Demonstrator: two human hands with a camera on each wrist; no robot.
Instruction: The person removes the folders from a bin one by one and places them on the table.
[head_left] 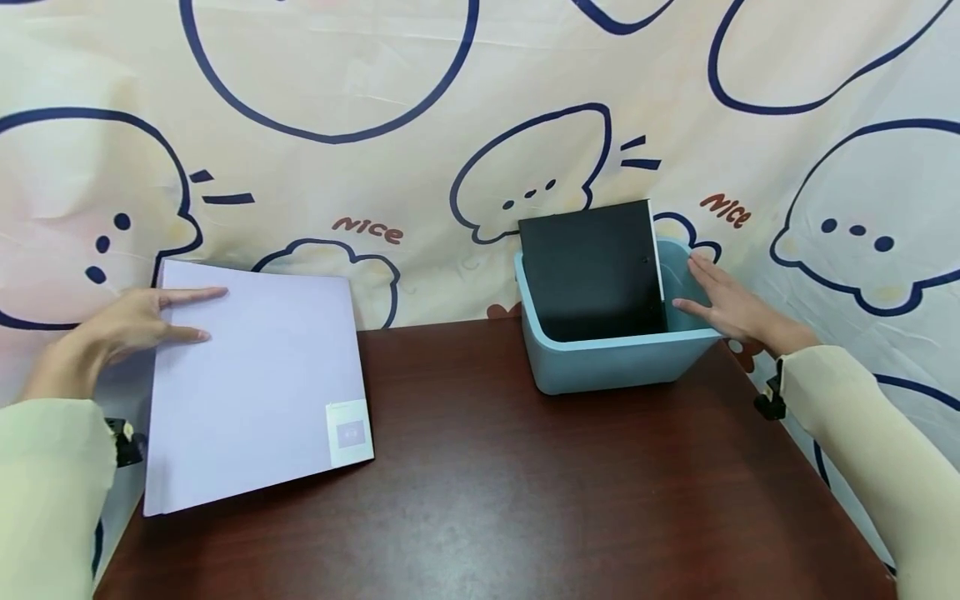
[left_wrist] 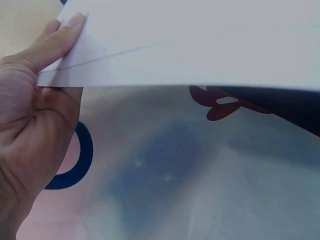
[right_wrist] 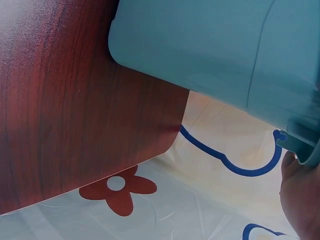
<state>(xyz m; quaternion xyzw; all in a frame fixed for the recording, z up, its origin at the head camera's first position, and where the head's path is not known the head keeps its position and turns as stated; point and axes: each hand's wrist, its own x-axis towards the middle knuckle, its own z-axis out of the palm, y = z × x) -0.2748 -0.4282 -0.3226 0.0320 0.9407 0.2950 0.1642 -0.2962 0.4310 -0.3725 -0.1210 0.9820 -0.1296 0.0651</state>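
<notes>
In the head view a lavender folder with a pale label at its lower right corner lies at the left, past the table's left edge. My left hand grips its left edge, with index finger and thumb stretched over the top and the other fingers hidden beneath. The left wrist view shows the folder side-on above the palm. At the right, my right hand rests over the right rim of a blue bin, its fingers extended inside. A black flat board-like thing with a white edge leans upright in the bin.
The dark brown wooden table spans the front. A cream cloth printed with cartoon outlines hangs right behind the folder and bin, and along both sides. In the right wrist view the bin juts past the table edge.
</notes>
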